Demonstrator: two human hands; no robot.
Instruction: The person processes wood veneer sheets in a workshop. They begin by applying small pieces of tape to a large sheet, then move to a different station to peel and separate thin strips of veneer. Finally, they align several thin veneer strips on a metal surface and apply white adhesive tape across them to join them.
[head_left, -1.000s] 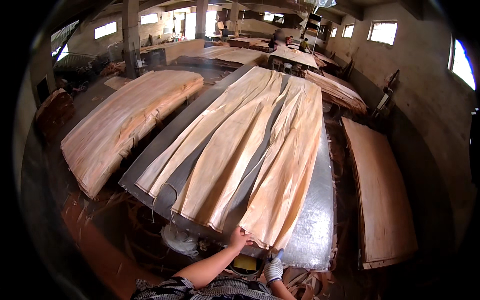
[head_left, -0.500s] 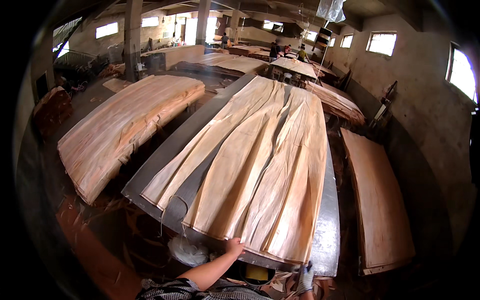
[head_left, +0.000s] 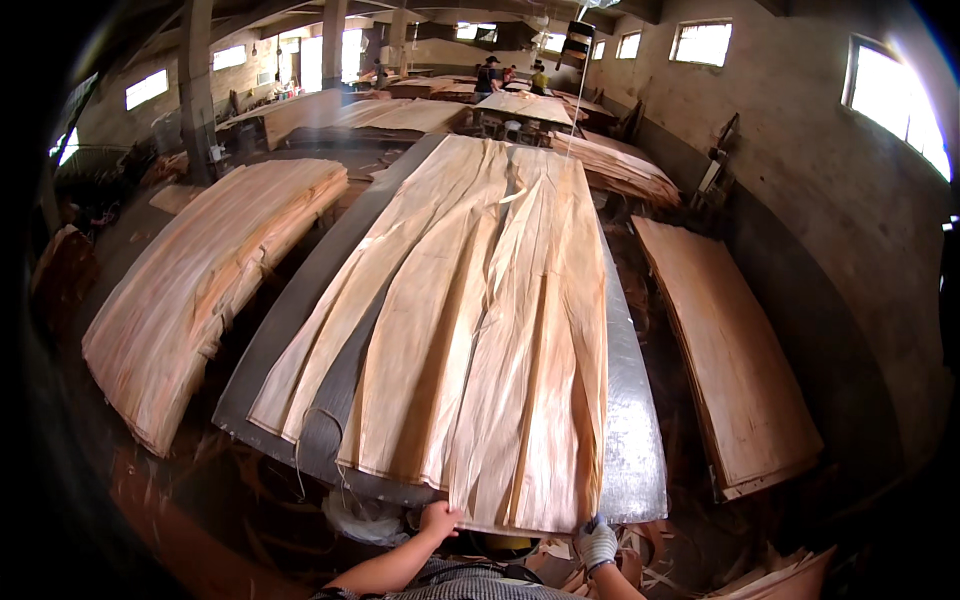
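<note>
A: Head view, looking down a long grey table [head_left: 630, 450]. What lies on it?

B: Thin wood sheets [head_left: 480, 330], pale and rippled, laid lengthwise along the table from its near end to its far end. A strip of bare table shows along the right edge, and another dark strip shows between the sheets toward the left.

A: And the hands?

B: Both are at the near end of the table. The left hand [head_left: 438, 520] is bare, fingers curled onto the hanging edge of the sheets, gripping it. The right hand [head_left: 597, 542] wears a light glove and is closed on the same edge, closer to the table's right corner.

A: So the sheets are held at both points?

B: Yes, the near edge overhangs the table end and both hands pinch it there.

A: What stands around the table?

B: To its left, a thick stack of sheets [head_left: 200, 290]. To its right, lower down, another flat stack [head_left: 730, 350] along the wall. Beyond the table's far end, more tables [head_left: 525, 105] with wood on them, and people [head_left: 490, 75] standing there, too small to tell more. Scraps [head_left: 790, 575] litter the floor below the table's near right corner.
</note>
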